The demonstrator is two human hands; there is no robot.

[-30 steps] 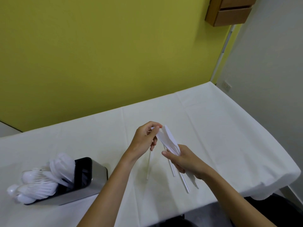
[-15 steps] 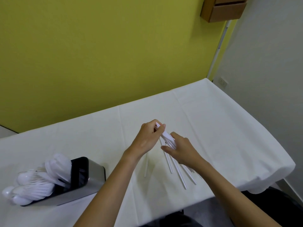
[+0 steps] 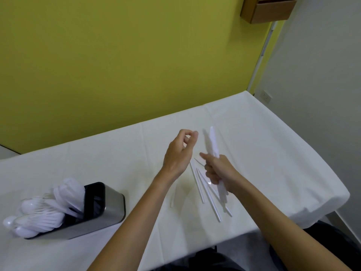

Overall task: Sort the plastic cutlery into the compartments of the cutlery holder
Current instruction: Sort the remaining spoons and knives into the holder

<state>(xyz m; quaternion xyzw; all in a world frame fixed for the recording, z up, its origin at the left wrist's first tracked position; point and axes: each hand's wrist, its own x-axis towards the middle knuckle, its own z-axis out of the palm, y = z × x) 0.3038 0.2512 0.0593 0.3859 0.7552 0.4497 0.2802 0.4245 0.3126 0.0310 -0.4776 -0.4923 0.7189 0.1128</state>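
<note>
Right hand (image 3: 218, 173) clenched round bundle of white plastic cutlery (image 3: 213, 142); bundle tilted up above middle of tabletop (image 3: 273, 145); kind too blurred to tell. Left hand (image 3: 178, 153) just beside it, fingers curled, thumb tip on forefinger, nothing visible in pinch. Loose white pieces (image 3: 210, 198) on cloth under right hand, toward front edge; one stray piece (image 3: 173, 198) apart, leftward. Steel cutlery holder (image 3: 113, 208) on its side near front-left corner, white spoons (image 3: 39, 214) jutting from mouth.
</note>
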